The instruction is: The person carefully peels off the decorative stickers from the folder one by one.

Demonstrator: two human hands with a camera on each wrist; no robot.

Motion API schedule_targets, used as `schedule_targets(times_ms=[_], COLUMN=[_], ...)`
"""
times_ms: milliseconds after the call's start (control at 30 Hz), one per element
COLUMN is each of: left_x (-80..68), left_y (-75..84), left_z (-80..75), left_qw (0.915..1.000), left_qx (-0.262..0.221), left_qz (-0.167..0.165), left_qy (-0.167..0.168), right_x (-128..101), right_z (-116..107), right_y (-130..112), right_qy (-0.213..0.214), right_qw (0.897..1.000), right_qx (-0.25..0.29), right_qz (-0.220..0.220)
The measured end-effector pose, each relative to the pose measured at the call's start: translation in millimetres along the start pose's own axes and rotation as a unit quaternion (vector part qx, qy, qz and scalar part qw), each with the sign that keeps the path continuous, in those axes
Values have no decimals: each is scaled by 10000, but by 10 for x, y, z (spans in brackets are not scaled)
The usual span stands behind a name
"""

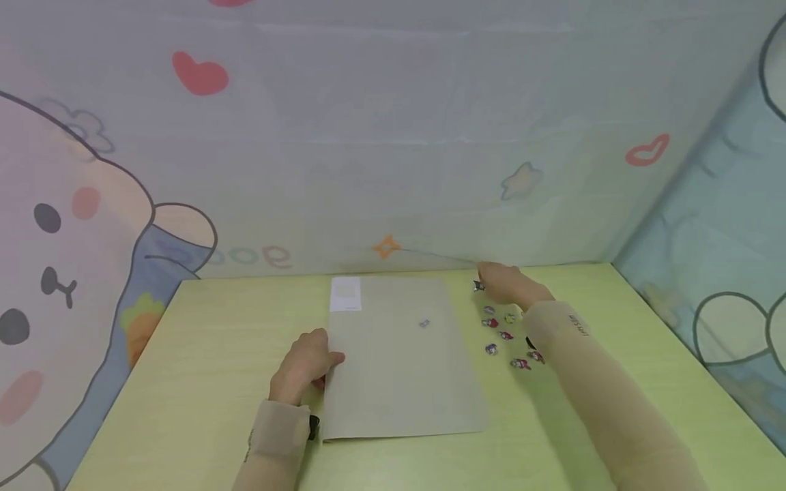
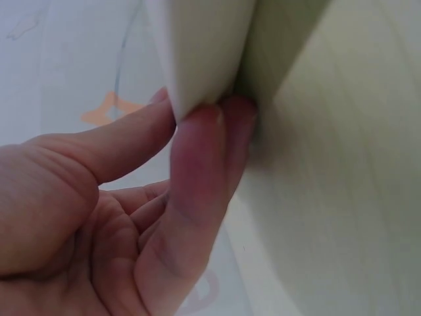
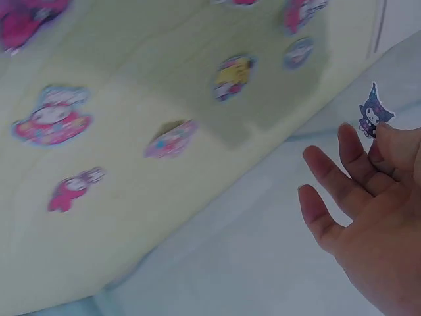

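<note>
My left hand pinches the left edge of a beige folder, thumb on top and fingers beneath; the left wrist view shows that folder edge between thumb and fingers. A white label is at the folder's upper left, and one small sticker lies on its upper right. Beyond the folder's far right corner, my right hand holds a small dark cartoon sticker between thumb and index finger. Its other fingers are spread loosely.
Several small cartoon stickers lie scattered right of the folder, among them a yellow one and a pink one. The pale yellow table ends at a printed cloth backdrop, with another cloth along the right side.
</note>
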State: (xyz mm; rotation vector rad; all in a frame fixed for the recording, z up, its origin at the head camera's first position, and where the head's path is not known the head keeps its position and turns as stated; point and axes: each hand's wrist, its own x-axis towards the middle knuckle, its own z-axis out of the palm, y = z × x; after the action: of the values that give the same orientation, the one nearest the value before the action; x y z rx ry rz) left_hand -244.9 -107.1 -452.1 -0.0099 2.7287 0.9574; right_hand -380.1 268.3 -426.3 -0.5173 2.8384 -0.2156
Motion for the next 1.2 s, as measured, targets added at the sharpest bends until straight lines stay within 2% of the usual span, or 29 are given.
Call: schedule_targets(times_ms=[167,333,667,900,1200], left_x=[4,4,8,29,19], left_y=[-7,-14,-8,-20,-18], left_z=[14,14,19,28,28], left_qw=[10000,10000,10000,10000,10000], left_qx=[4,-36,-14,-36,-3], left_qz=[43,63,49,36,27], left_qy=[27,31,3,20,43], right_x=[-141,-215,-189,-146,-134], right_z=[26,83,256,318,342], right_y=[211,352,523,568,520], right_qy=[44,87,28,208,370], right_qw=[9990,9978,9956,9952,9923], right_qx=[387,536,616,595,581], right_qz=[218,390,707,749,1031])
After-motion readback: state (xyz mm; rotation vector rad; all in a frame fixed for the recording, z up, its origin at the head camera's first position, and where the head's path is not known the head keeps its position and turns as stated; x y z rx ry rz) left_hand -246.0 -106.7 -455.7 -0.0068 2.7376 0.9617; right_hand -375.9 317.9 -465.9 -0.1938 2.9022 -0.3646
